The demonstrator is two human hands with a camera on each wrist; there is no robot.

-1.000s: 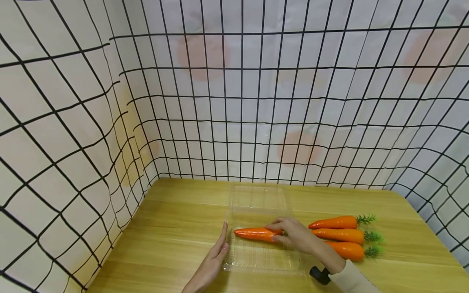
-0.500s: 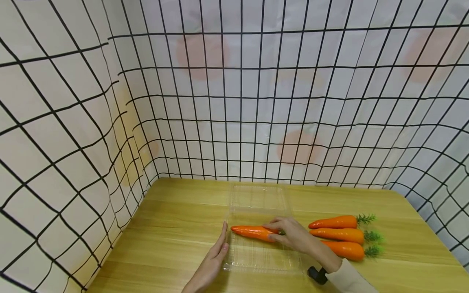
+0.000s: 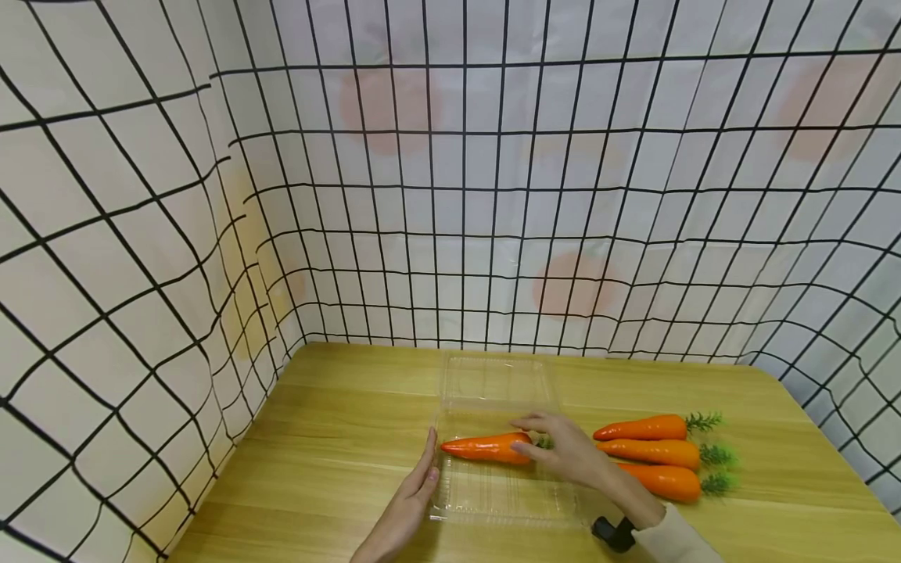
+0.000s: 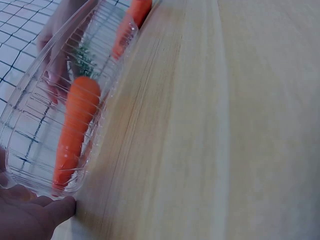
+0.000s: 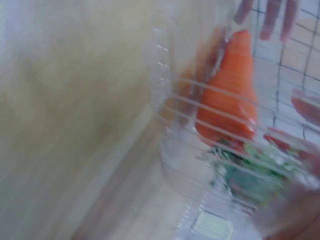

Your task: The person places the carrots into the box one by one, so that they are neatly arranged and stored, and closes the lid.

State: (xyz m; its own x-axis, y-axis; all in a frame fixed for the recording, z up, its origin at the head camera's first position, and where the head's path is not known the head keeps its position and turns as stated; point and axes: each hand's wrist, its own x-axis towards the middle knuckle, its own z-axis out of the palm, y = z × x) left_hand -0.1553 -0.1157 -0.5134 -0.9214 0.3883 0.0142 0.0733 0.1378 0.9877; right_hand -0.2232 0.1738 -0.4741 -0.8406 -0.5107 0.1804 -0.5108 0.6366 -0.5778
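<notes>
My right hand point(image 3: 566, 447), fingers parted, is at the leafy green end of a glossy orange carrot point(image 3: 486, 448) in the clear container point(image 3: 503, 499), its tapered tip toward my straight-fingered left hand point(image 3: 414, 494).

The bare left hand point(image 3: 416, 486) stands on edge, fingers straight, thumb set apart; the bare right hand point(image 3: 565, 447) points leftward, back upward, thumb and fingers parted.

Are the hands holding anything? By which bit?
Nothing looks gripped: the right hand spreads near the leafy end of the boxed carrot; the left hand rests against the clear box.
</notes>
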